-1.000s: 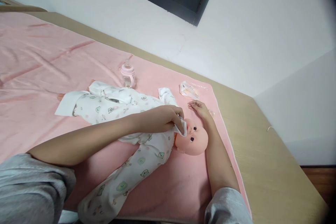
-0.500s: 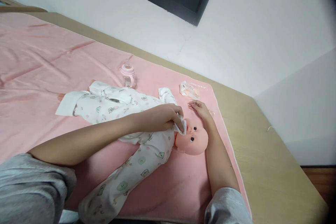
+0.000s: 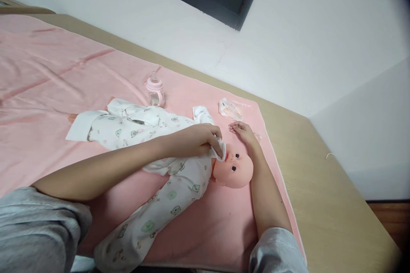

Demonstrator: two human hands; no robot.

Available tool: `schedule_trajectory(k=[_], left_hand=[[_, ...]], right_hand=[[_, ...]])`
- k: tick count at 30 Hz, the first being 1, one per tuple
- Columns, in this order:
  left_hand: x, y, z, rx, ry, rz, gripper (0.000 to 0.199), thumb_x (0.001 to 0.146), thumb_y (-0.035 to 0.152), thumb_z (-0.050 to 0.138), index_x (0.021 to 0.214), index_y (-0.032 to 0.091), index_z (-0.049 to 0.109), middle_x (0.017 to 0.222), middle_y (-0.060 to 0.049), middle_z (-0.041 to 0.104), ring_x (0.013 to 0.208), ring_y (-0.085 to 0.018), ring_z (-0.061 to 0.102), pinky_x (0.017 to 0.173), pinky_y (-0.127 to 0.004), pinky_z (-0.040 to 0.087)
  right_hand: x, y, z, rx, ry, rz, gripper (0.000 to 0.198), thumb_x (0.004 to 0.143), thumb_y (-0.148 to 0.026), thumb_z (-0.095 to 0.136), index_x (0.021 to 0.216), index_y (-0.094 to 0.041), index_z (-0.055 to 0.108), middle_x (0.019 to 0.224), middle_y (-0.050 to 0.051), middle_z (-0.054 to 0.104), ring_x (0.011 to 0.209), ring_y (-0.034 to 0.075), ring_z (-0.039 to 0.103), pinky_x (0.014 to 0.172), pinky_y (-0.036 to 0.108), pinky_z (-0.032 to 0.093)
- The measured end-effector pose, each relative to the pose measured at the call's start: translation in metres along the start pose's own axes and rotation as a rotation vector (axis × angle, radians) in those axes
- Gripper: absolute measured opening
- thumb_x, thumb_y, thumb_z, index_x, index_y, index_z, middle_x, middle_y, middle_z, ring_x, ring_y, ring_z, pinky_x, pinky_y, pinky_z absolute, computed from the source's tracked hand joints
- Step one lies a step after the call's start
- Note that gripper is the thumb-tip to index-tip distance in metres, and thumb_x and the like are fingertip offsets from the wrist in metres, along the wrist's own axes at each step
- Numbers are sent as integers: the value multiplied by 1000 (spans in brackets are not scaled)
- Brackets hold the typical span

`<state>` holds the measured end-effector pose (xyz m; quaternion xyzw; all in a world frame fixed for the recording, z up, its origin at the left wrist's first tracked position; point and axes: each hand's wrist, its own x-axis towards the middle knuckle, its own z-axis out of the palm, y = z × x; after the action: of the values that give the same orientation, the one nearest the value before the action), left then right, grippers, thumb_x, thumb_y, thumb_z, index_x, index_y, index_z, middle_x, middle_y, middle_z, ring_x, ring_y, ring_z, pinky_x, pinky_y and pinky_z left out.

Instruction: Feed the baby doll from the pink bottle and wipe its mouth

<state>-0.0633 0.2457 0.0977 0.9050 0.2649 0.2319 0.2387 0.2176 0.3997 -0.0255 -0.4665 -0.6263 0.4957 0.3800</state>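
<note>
A baby doll (image 3: 235, 175) lies face up in a white printed outfit (image 3: 179, 179), its head toward the right. My left hand (image 3: 205, 140) is closed on a folded white wipe (image 3: 218, 152), its fingers pressing the cloth at the doll's chin, just below the mouth. My right hand (image 3: 241, 131) rests on the pink blanket (image 3: 218, 222) beyond the doll's head, fingers stretched out and holding nothing. The right forearm lies along the top of the head. Part of the doll's chest and neck is hidden behind my left hand and forearm.
A pink baby bottle (image 3: 155, 91) stands on the blanket past the doll's body. A clear plastic packet (image 3: 229, 109) lies beyond my right hand, with a small clear item (image 3: 257, 136) beside that wrist. The wooden surface (image 3: 320, 192) borders a white wall.
My left hand has drawn the wipe slightly away from the doll's mouth, toward its chin, so the lips now show. My right hand has stayed in place.
</note>
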Motion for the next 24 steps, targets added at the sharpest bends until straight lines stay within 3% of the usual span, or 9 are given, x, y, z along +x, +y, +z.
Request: schedule_trajectory(k=[24], left_hand=[[0, 1, -2, 33, 55, -35, 55, 72, -10, 43, 91, 28, 77, 98, -1, 62, 86, -12, 60, 79, -21, 42]], right_hand=[[-2, -4, 1, -12, -2, 12, 23, 69, -39, 72, 84, -21, 69, 82, 3, 71, 76, 14, 65, 82, 32, 54]])
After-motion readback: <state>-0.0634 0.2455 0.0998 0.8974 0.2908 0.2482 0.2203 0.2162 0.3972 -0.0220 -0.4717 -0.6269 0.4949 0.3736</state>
